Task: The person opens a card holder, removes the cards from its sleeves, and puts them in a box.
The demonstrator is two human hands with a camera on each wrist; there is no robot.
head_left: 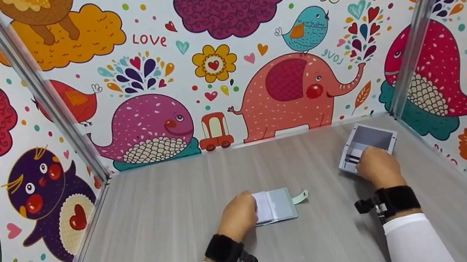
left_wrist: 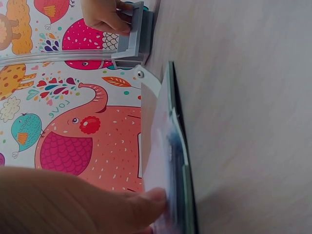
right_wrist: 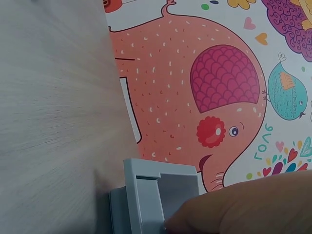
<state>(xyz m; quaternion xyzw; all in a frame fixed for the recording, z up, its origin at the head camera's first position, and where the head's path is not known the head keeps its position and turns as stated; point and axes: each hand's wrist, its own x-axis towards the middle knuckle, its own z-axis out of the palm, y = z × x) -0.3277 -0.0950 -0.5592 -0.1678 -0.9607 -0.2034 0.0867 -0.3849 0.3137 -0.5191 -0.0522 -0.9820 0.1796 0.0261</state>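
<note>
A small pale green card holder [head_left: 283, 204] lies opened out on the table, its clear sleeves showing and its snap strap [head_left: 302, 196] sticking out to the right. My left hand [head_left: 239, 215] grips its left side, and in the left wrist view the thumb [left_wrist: 155, 199] presses on the sleeves. At the back right, my right hand [head_left: 379, 167] reaches into a grey open box [head_left: 342, 161]. Beside its fingers inside the box is a pale card-like piece with dark stripes [head_left: 352, 158]. The right fingertips are hidden in the box, so whether they pinch anything is unclear.
The wood-grain table [head_left: 170, 208] is enclosed by walls printed with cartoon animals [head_left: 286, 93]. Metal corner posts [head_left: 422, 23] stand at the back left and back right. The box sits close to the back right corner.
</note>
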